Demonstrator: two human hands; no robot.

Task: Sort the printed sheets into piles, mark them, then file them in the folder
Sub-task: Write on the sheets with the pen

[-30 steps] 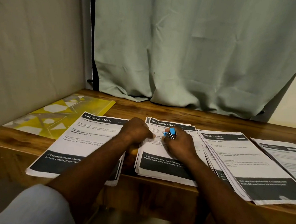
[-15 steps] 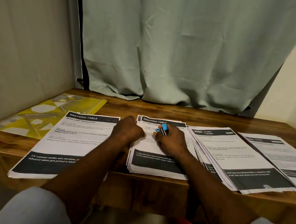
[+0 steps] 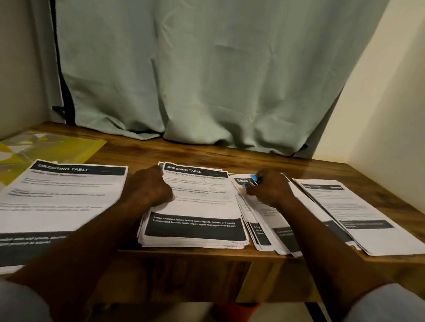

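Paper covers most of the worktop (image 3: pixel 231 159), laid out in four piles, and I take the middle pile (image 3: pixel 203 205), headed DRESSING TABLE, as my landmark. My left grip (image 3: pixel 152 187) sits on the left edge of that pile, fingers curled into a fist that presses down on the top sheet. It holds nothing that I can see.

Just right of the middle pile lies a fanned pile (image 3: pixel 255 213), its sheets slipped sideways so that their dark bottom bars show in steps. My right grip (image 3: pixel 269 189) rests on the upper part of this fanned pile, beside its dark header. Its fingers are pinched round a blue marker (image 3: pixel 253 180). The marker's blue end pokes out toward the middle pile, and whether its tip touches the paper is hidden by my fingers.

Further right of the middle pile, beyond the fanned one, a fourth pile (image 3: pixel 357 219) lies at a slant near the worktop's right edge. To the left of the middle pile, a second DRESSING TABLE pile (image 3: pixel 60 194) overhangs the near edge. Behind that one, well to the left of my landmark, the yellow folder (image 3: pixel 58 144) lies flat and closed against the wall. A pale green curtain (image 3: pixel 199 73) hangs behind everything.
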